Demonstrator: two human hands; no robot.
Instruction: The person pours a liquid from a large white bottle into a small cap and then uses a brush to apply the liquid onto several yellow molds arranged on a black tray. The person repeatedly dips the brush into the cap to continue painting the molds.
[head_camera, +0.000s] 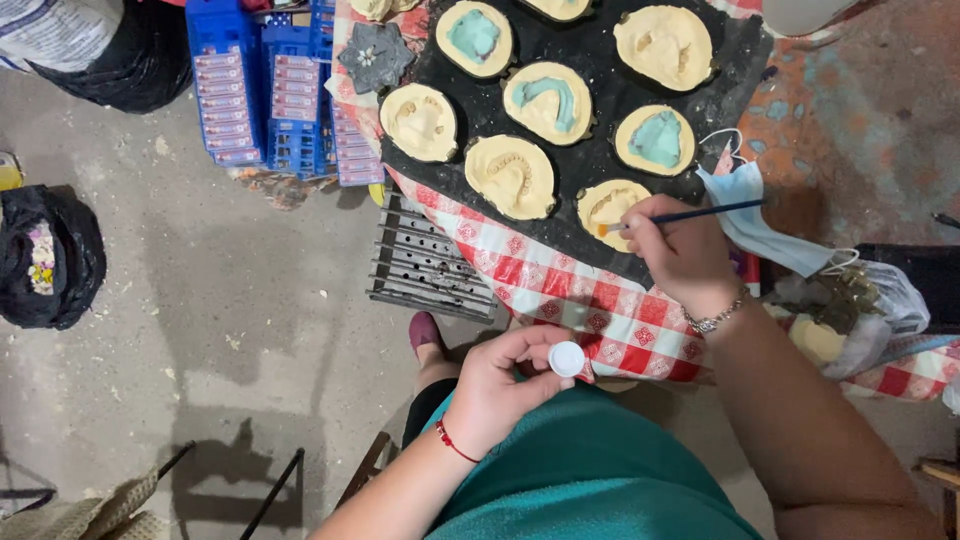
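Observation:
My right hand (683, 250) holds a thin blue paintbrush (700, 213), its tip touching a cream plaster dental mould (606, 207) at the near edge of a black board (600, 160). My left hand (497, 385) grips a small bottle with a white cap (566, 358) just below the table's edge, over my lap. Several more cream moulds sit on the board, some filled with teal material (657, 139).
A red and white checked cloth (560, 285) covers the table. A blue face mask (745, 210) lies at the right. Blue crates (265, 90) and a grey perforated metal rack (425, 265) stand on the concrete floor at left. Black bags (45, 255) lie far left.

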